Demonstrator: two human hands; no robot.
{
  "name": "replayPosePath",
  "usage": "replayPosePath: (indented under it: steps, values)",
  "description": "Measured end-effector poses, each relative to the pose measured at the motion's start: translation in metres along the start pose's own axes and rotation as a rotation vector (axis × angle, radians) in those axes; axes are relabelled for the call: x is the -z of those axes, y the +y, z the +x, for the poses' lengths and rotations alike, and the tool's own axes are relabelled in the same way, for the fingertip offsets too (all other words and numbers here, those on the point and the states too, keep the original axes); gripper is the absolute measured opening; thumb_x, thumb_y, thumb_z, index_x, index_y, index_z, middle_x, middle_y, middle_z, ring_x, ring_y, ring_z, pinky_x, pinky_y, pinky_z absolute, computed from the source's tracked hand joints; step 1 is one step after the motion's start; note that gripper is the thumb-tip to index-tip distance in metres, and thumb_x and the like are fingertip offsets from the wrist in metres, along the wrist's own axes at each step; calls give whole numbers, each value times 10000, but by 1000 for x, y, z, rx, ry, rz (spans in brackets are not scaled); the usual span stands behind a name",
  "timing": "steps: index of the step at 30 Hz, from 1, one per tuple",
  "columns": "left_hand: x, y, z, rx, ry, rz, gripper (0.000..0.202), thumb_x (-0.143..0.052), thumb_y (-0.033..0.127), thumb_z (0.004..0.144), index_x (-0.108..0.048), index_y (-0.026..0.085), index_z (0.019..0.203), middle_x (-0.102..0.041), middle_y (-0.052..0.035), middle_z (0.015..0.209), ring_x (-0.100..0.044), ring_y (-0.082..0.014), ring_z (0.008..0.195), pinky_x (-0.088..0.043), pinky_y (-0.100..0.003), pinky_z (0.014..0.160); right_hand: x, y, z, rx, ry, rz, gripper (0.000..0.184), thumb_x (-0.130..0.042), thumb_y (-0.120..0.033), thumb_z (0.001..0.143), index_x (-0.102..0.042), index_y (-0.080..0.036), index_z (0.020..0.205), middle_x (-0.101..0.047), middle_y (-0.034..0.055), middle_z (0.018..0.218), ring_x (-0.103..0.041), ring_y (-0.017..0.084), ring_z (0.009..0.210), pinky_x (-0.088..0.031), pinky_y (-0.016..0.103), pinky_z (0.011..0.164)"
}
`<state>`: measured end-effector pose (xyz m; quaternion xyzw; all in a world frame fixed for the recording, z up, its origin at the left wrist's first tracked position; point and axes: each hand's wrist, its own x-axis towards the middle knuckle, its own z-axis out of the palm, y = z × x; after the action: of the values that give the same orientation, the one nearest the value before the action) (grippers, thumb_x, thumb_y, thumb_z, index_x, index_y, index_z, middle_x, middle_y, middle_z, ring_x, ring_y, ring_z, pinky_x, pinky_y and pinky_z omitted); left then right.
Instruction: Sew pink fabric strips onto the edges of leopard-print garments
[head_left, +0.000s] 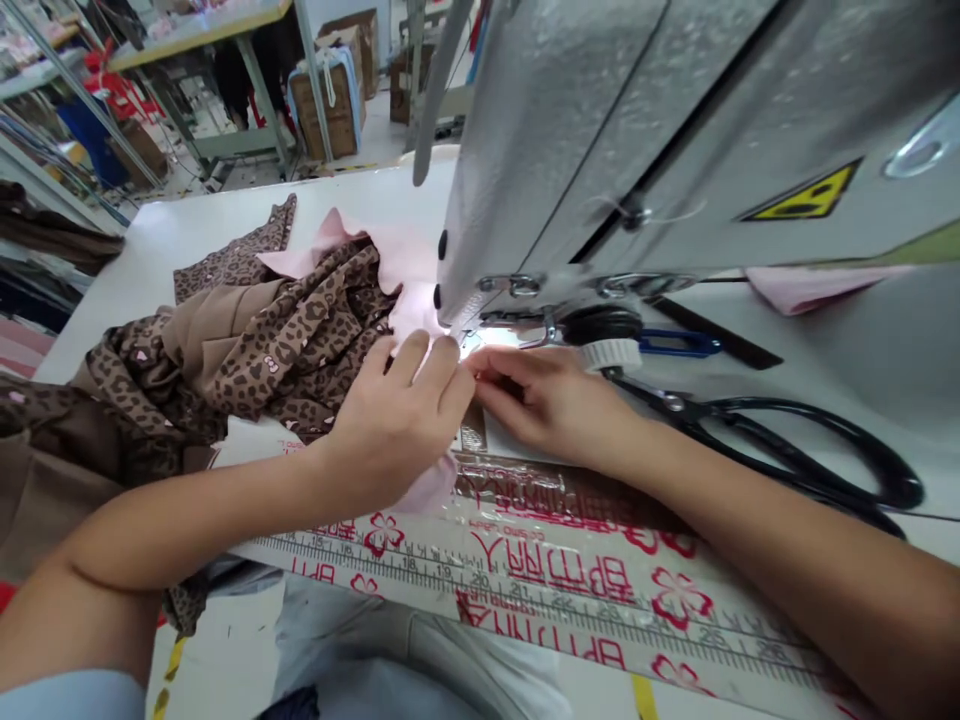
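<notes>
While the left hand (394,425) grips pink fabric (409,290), the right hand (547,400) pinches it.

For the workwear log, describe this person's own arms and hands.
The left hand and right hand are bare: no gloves, rings or watch visible. A light blue sleeve covers the left arm at the frame's bottom; the right forearm shows none.
</notes>
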<state>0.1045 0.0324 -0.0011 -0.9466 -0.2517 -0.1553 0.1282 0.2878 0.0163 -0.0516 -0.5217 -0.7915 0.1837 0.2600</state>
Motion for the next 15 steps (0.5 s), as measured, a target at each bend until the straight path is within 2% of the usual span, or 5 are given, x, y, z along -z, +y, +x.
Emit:
replayPosePath:
  steps: [3,5,8,12,15]
  values:
    - [3,13,-9,-86,33,81,211,-415,121,842,-573,68,972,-559,-161,1136,-503,-276,1079,-430,-436,916,2,-2,3,-43,1,63,288,-374,-401,849,-555,-177,841,-535,14,609,-467,133,540,-353,271,537]
    - [13,20,-20,-286,24,4,210,-426,162,864,-568,116,1011,-556,-104,1154,-486,-227,1102,-412,-397,968,4,-3,5,-57,-16,94,267,-385,-392,847,-544,-178,822,-508,-6,578,-449,119,514,-343,253,511]
    - [19,21,-33,-427,-67,98,203,-447,162,850,-573,119,1004,-580,-91,1080,-481,-206,1090,-391,-402,1001,6,-4,5,-56,-47,106,230,-404,-368,845,-535,-182,814,-502,-11,583,-442,115,530,-343,248,529]
    - [13,-19,-32,-212,-161,140,112,-454,105,812,-562,121,788,-567,-55,770,-536,-183,812,-468,-429,851,5,-3,5,-29,-78,69,235,-395,-358,852,-548,-182,830,-492,-1,597,-415,123,539,-322,262,551]
    - [13,-55,-20,76,-9,-20,109,-439,68,792,-501,145,748,-498,-17,672,-469,-129,620,-460,-293,583,4,-3,5,-47,-108,49,245,-386,-366,856,-554,-187,854,-489,-2,600,-408,124,536,-314,262,548]
